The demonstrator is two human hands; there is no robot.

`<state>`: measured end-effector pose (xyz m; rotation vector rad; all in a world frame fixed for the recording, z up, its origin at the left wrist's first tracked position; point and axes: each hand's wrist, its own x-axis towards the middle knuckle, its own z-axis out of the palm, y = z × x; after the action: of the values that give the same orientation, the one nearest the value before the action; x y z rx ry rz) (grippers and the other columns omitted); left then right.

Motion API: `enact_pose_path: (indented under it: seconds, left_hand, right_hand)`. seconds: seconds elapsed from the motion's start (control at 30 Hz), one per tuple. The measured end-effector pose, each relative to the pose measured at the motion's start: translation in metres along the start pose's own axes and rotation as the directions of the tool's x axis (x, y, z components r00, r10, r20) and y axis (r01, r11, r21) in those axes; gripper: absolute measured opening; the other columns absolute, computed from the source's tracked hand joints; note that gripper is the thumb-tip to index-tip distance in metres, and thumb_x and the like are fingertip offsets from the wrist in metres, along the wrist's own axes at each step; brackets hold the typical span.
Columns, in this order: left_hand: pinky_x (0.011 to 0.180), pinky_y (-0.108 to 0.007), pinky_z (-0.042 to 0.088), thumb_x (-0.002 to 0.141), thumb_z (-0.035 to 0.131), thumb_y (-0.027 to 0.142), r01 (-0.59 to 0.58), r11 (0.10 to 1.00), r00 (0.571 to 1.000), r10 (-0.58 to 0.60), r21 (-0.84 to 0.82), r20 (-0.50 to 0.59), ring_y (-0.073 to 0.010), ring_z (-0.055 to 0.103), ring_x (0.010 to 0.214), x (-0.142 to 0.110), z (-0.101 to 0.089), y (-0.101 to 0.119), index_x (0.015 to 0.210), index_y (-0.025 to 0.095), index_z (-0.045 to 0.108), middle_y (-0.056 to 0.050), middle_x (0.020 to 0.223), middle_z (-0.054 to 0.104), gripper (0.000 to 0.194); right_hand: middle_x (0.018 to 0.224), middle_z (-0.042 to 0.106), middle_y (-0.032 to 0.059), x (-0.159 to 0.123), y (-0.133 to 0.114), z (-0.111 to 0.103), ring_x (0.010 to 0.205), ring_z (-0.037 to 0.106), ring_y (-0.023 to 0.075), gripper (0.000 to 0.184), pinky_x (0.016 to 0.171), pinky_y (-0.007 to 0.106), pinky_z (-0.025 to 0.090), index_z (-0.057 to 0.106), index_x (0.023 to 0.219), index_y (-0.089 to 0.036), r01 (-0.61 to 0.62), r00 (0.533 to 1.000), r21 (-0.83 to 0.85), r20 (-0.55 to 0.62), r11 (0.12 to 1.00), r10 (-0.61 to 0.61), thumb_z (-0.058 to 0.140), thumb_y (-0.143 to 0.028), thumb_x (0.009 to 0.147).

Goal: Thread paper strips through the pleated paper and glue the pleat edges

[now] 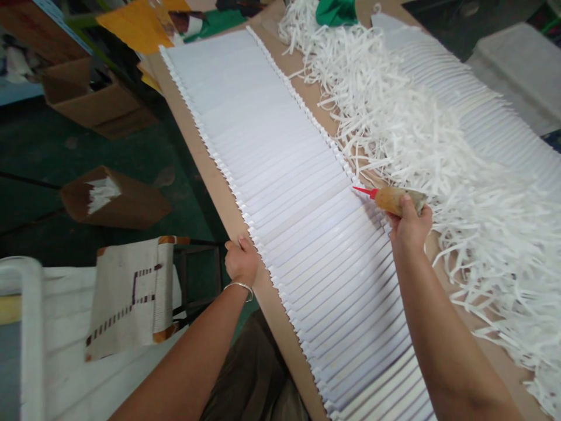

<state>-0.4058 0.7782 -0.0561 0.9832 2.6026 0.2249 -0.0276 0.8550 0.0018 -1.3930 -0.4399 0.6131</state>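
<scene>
A long row of overlapping white sheets (pixel 298 169) runs down the brown table (pixel 219 199), each sheet showing a narrow strip and notched ends. My right hand (pixel 411 225) grips a yellowish glue bottle (pixel 392 200), its red nozzle pointing left over the row's right edge. The nozzle tip is close to the sheets; I cannot tell whether it touches. At the table's left edge, my left hand (pixel 242 260) is closed with curled fingers, beside the sheet ends. A bracelet circles that wrist. Whatever those fingers hold, if anything, is hidden.
A big heap of white strips (pixel 394 111) lies right of the row, with more layered white sheets (pixel 464 88) beyond. Cardboard boxes (pixel 114 199) stand on the floor at left. A woven-seat stool (pixel 131 298) is near my left arm. Green cloth (pixel 336 11) lies at the back.
</scene>
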Motion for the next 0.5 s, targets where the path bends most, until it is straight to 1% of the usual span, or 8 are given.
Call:
enact_pose_path:
  seconds: [0.13,0.27,0.37,0.5]
  left_hand:
    - [0.079,-0.046,0.057,0.106,0.033,0.045,0.003,1.0,1.0,-0.003,0.001,-0.007,-0.0381,0.073,0.092,0.0,-0.001,0.001,0.114,0.01,0.057,-0.027,0.101,0.073,0.043]
    - [0.08,-0.046,0.057,0.105,0.033,0.045,0.003,1.0,1.0,-0.003,-0.002,-0.004,-0.0383,0.073,0.092,0.0,-0.001,0.001,0.114,0.01,0.057,-0.026,0.101,0.073,0.043]
    - [0.081,-0.047,0.056,0.106,0.032,0.046,0.006,1.0,1.0,-0.006,0.0,0.006,-0.0392,0.073,0.094,0.0,-0.001,0.001,0.115,0.01,0.056,-0.027,0.102,0.073,0.045]
    - [0.082,-0.047,0.056,0.106,0.031,0.046,0.008,1.0,1.0,-0.008,0.002,0.007,-0.0389,0.073,0.096,-0.001,0.0,0.001,0.116,0.01,0.056,-0.027,0.103,0.073,0.045]
  right_hand:
    - [0.109,0.064,0.0017,0.004,0.005,0.002,0.091,0.069,0.0176,0.059,0.072,0.037,0.062,0.051,0.11,-0.024,0.02,1.0,-0.047,0.006,0.999,-0.02,0.084,-0.05,0.069]
    - [0.109,0.064,0.0012,0.0,0.006,0.003,0.09,0.069,0.0178,0.058,0.07,0.036,0.061,0.052,0.11,-0.025,0.034,0.999,-0.081,0.028,0.996,-0.032,0.083,-0.051,0.069]
    - [0.106,0.064,0.0018,-0.011,0.005,0.004,0.089,0.069,0.0186,0.06,0.069,0.036,0.061,0.052,0.111,-0.023,0.034,0.999,-0.102,0.044,0.994,-0.03,0.083,-0.051,0.068]
    - [0.104,0.064,0.0027,-0.031,0.006,0.005,0.089,0.067,0.0184,0.061,0.073,0.038,0.062,0.053,0.113,-0.02,0.048,0.995,-0.122,0.092,0.991,-0.037,0.083,-0.051,0.07]
